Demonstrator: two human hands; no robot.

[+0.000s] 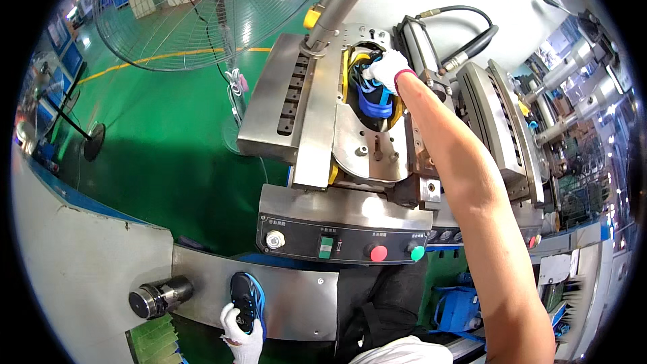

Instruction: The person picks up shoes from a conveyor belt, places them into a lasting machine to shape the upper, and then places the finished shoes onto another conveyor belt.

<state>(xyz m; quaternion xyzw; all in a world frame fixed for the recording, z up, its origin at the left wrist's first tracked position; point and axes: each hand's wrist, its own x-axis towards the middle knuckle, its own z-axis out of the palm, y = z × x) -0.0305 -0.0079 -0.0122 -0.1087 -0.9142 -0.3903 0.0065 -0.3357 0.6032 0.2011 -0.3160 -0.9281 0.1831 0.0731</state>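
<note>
In a white glove, my left hand (243, 341) is closed on the near end of a black sneaker with blue edging (244, 296). That sneaker lies on a steel plate (303, 300) below the machine. My right arm reaches far forward, and my gloved right hand (387, 69) is closed on the upper of a black and blue sneaker (374, 99). This second sneaker sits in the oval opening of the metal press (364, 155), between yellow pads. My right glove hides part of that sneaker's upper.
A control panel (350, 243) with red and green buttons fronts the press. A large wire fan (216, 7) stands at the far left. A dark metal bottle (160, 296) lies beside the plate. A second press unit (492, 121) and a blue bin (458, 310) are at right.
</note>
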